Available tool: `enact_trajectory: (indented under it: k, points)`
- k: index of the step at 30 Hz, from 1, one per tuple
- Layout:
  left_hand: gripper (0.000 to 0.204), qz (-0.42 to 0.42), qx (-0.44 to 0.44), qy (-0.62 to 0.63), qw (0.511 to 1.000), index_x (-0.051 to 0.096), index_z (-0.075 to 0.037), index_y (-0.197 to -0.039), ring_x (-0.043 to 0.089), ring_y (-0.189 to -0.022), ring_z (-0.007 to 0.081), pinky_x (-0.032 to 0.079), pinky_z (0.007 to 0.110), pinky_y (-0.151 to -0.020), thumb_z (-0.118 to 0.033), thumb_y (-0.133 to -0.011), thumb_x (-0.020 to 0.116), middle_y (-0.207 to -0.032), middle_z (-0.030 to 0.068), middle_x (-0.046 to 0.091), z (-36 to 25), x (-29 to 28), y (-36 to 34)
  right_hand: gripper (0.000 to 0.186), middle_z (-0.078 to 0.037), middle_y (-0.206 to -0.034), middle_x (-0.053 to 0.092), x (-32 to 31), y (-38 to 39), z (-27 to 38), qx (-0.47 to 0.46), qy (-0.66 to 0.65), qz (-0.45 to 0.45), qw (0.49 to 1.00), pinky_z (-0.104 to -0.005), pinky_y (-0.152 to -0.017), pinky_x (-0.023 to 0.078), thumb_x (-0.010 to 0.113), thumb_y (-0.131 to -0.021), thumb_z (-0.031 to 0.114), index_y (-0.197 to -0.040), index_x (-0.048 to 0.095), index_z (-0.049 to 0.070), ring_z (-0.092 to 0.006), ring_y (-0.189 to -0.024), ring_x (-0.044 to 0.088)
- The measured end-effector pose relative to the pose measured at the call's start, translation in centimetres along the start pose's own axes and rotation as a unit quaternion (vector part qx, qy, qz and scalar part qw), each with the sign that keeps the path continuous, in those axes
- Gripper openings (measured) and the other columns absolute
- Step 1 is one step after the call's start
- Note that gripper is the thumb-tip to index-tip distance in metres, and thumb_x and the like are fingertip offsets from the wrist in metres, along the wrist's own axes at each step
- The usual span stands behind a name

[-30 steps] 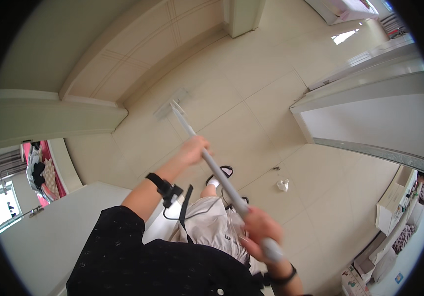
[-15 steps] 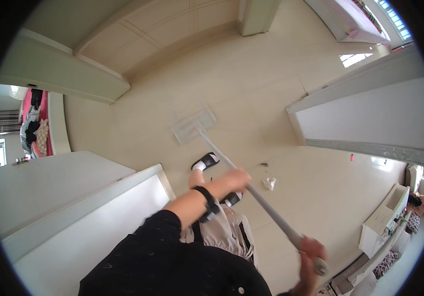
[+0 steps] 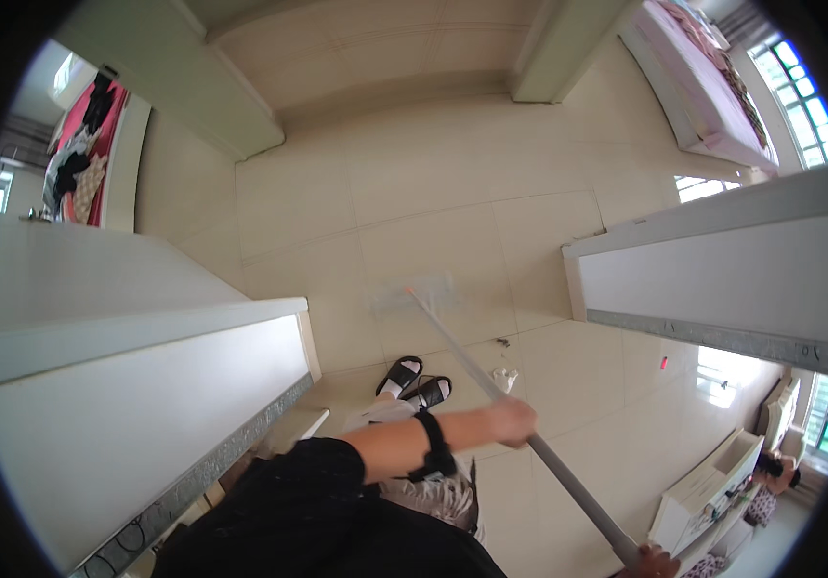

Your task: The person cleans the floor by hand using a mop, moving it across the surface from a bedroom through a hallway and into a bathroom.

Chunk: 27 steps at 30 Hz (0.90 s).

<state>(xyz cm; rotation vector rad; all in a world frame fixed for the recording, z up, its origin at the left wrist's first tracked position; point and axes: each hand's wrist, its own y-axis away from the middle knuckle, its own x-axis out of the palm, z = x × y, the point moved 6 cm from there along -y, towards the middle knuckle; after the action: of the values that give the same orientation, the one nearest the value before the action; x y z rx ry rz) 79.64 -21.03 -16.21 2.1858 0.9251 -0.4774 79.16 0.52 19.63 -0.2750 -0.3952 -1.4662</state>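
A long grey pole (image 3: pixel 575 486) runs diagonally from a pale flat mop head (image 3: pixel 394 299), blurred on the tiled floor (image 3: pixel 433 231), to the lower right. My left hand (image 3: pixel 515 421) is closed around its middle, arm crossing my body. My right hand (image 3: pixel 652 564), at the bottom edge, is closed around the top end. My feet in black sandals (image 3: pixel 399 376) stand just below the mop head. A crumpled white scrap (image 3: pixel 504 379) lies beside the pole, with a small dark bit (image 3: pixel 502 342) above it.
White partitions (image 3: pixel 134 405) (image 3: pixel 703 270) flank me. Beds (image 3: pixel 77 164) (image 3: pixel 674 77) show through openings at upper left and right; pillars (image 3: pixel 568 48) stand ahead. At lower right are a white cabinet (image 3: pixel 693 486), what appears to be a person (image 3: pixel 775 470), and a small red object (image 3: pixel 664 362).
My view has shifted, bringing more of both side rooms into sight. The mop head now appears lower in the picture, and both my hands have moved right and down with the pole.
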Motion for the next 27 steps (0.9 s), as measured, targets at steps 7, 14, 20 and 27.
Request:
enact_trajectory:
  k: [7,14,20,27]
  points:
    - [0.02,-0.193,-0.19,-0.017,0.962,0.08,-0.013,-0.099,0.076,-0.114,0.0398,0.065,0.053,-0.091,-0.019,-0.085,0.092,-0.106,0.0093,0.078,24.4,-2.0,8.7,0.028,-0.004,-0.096,0.065,8.2,2.5,-18.7,0.003,0.201,0.205,0.958,-0.0605,-0.122,0.05,0.076,-0.103,0.0,-0.097,0.051,0.013,-0.0219,-0.097,0.068]
    - [0.016,-0.282,-0.144,0.066,0.946,0.076,-0.015,-0.1,0.068,-0.129,0.037,0.065,0.052,-0.1,-0.019,-0.091,0.088,-0.114,0.011,0.075,23.1,6.6,9.3,0.032,-0.004,-0.087,0.068,5.3,6.0,-16.3,-0.001,0.237,0.255,0.938,-0.056,-0.112,0.058,0.075,-0.097,-0.007,-0.091,0.052,0.014,-0.0244,-0.088,0.074]
    - [0.016,-0.253,-0.08,0.042,0.963,0.071,-0.013,-0.088,0.073,-0.113,0.0368,0.059,0.051,-0.097,-0.024,-0.09,0.083,-0.1,0.0119,0.075,13.7,17.6,8.3,0.033,-0.003,-0.081,0.069,-3.4,10.6,-10.7,0.029,0.238,0.295,0.925,-0.0562,-0.108,0.06,0.08,-0.091,-0.007,-0.088,0.054,0.013,-0.026,-0.084,0.076]
    - [0.015,-0.273,0.018,0.06,0.96,0.074,-0.014,-0.083,0.078,-0.098,0.04,0.06,0.053,-0.094,-0.027,-0.088,0.081,-0.091,0.0116,0.078,1.5,30.8,0.4,0.027,-0.006,-0.084,0.066,-16.1,14.2,-2.9,0.01,0.231,0.369,0.9,-0.0539,-0.101,0.058,0.075,-0.089,-0.01,-0.088,0.059,0.011,-0.0285,-0.083,0.071]
